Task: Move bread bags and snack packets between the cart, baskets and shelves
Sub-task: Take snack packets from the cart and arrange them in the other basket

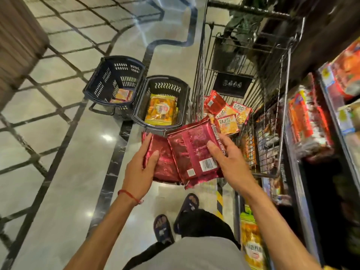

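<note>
I hold red foil snack packets in both hands over the floor, just in front of the baskets. My left hand [143,162] grips one red packet [163,162] by its left edge. My right hand [226,152] grips a stack of red packets [194,151] from the right side, barcode side up. The wire cart [200,78] stands to the right and holds several red and orange packets [227,114]. A dark basket [187,94] on the floor holds yellow-orange packets [160,110]. A second basket [93,84] to its left holds a few small packets [122,95].
Shelves [337,121] along the right edge carry bagged bread and packets [307,129]. A yellow-orange bag [251,242] sits low by the shelf at the bottom right. My sandalled feet [175,217] stand on the glossy tiled floor. A brown wall panel [17,39] rises at the upper left.
</note>
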